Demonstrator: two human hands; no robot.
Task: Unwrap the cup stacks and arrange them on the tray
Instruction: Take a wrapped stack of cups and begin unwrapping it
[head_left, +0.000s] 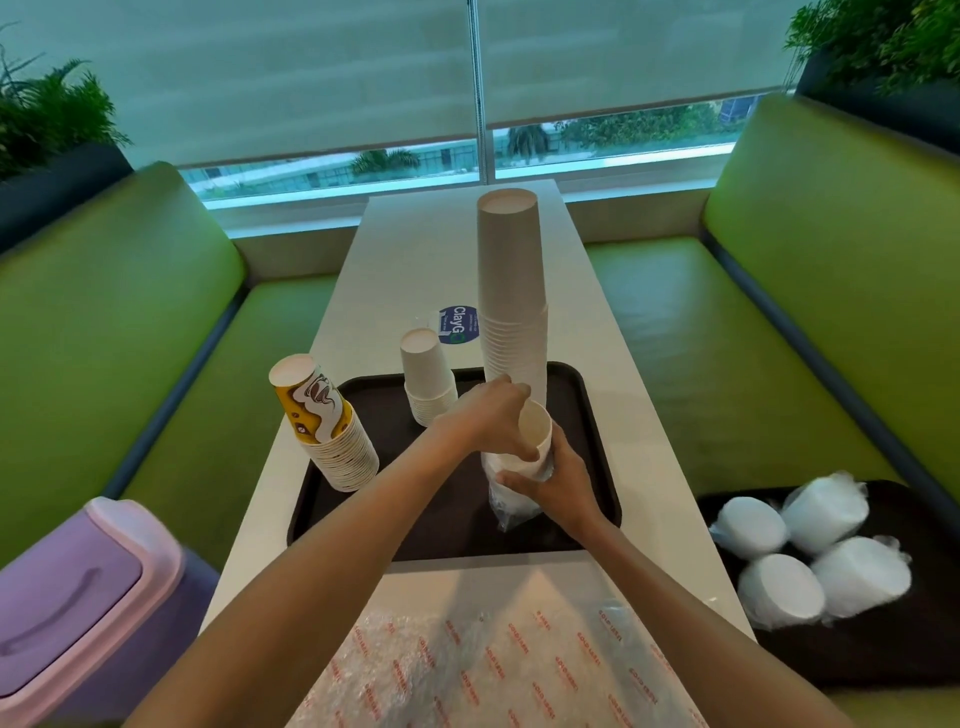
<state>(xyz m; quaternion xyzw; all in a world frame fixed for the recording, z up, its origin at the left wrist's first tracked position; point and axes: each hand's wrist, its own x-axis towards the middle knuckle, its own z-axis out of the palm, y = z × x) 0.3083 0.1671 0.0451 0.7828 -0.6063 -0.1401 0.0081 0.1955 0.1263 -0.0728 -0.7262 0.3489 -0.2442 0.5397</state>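
Observation:
A dark brown tray (597, 415) lies on the white table. On it stand a tall upside-down white cup stack (511, 291), a short white stack (427, 379) and a leaning yellow-patterned stack (324, 421). Over the tray's right part, both hands hold a partly wrapped white cup stack (537, 434). My left hand (491, 421) grips its upper end, fingers curled over the rim. My right hand (558, 486) grips its lower part, over the clear plastic wrapper (506, 506) bunched down there and touching the tray.
A second dark tray (883, 654) on the right green seat carries several wrapped cup stacks (826, 514). A purple lidded bin (72, 587) stands at lower left. Red-printed plastic packaging (493, 665) covers the table's near end. A blue sticker (460, 325) lies behind the tray.

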